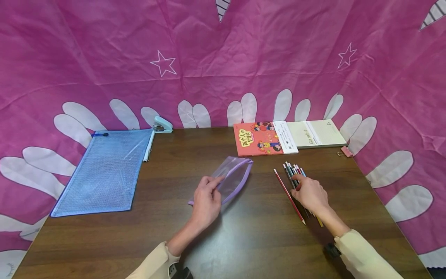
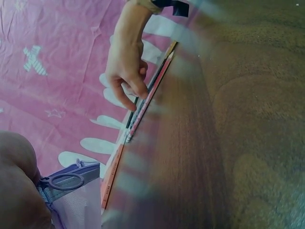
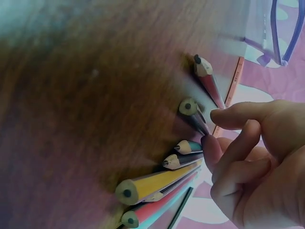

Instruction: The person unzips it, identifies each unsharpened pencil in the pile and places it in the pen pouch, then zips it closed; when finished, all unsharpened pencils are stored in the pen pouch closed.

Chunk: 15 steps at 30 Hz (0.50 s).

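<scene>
Several pencils lie on the tabletop at three o'clock from the purple-edged pouch; the right hand curls over them, though whether it grips one I cannot tell; the left hand pinches the pouch; a red book lies at the pencils' eleven o'clock; a blue mesh bag, well apart, at nine.

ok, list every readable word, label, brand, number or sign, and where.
"Gambit": cream book.
"两个人的": red book, top title line; the line below is unclear.
White bands on both books: print too small.
Red book's spine: blurred.
Pencils, pouch: nothing readable.
</scene>
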Motion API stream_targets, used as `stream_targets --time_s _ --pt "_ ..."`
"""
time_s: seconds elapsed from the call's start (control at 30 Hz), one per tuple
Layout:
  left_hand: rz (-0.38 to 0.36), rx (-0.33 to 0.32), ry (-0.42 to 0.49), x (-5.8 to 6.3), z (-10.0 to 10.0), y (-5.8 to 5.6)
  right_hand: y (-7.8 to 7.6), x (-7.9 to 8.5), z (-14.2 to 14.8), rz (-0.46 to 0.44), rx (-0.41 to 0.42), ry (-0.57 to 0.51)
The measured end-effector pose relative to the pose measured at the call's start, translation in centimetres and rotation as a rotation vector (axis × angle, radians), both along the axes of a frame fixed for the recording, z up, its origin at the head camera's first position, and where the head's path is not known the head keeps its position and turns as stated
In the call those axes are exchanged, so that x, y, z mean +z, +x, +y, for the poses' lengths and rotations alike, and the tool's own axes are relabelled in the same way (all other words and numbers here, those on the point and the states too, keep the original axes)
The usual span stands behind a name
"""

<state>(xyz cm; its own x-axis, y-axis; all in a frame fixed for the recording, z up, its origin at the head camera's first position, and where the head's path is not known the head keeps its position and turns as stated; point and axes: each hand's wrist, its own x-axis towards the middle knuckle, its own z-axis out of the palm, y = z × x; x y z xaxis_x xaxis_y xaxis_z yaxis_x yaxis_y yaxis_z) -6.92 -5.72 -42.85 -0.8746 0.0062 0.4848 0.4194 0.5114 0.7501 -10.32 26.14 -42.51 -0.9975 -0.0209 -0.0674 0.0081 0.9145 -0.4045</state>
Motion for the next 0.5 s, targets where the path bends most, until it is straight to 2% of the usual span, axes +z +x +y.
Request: stream_targets --time_s 0.33,0.5 --pt "0.014 -0.004 -0.002 -0.11 0.06 0.03 -0.37 0.41 -0.54 -0.059 0.031 0.065" --pt "0.020 -0.008 0.000 -0.11 0.07 0.04 -0.66 0.47 -0.85 -0.094 0.020 0.089"
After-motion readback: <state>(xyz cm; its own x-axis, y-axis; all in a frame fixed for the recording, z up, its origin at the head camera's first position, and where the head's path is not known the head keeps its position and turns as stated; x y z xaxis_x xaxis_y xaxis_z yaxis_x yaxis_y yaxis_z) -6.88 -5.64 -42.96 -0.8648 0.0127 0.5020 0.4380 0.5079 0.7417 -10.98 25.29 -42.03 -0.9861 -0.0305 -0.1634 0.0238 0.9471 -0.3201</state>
